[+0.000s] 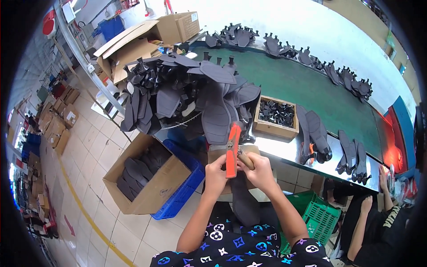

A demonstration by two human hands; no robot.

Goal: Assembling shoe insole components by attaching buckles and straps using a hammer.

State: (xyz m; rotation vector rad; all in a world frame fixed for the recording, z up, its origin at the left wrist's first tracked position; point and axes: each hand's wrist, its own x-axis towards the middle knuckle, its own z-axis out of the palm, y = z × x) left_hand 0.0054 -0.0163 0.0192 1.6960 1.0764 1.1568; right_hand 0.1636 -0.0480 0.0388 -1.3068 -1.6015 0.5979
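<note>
In front of my body, my right hand (259,171) is closed round the wooden handle of a hammer (231,155), whose long orange-red head stands upright between my hands. My left hand (216,174) is closed at the near end of a dark grey shoe sole (245,202), its fingertips partly hidden behind the hammer head. The sole hangs down toward my lap. Just beyond my hands lies a big heap of dark soles with black heels (217,116). A wooden box (275,129) of small black pieces sits to the right of the heap.
A cardboard box (178,180) of soles rests on a blue crate (195,178) at my left. A green belt (284,73) runs behind the bench, lined with heeled soles (307,58). More soles (316,131) lie right. A green crate (321,216) and a co-worker's arms (362,222) are near right.
</note>
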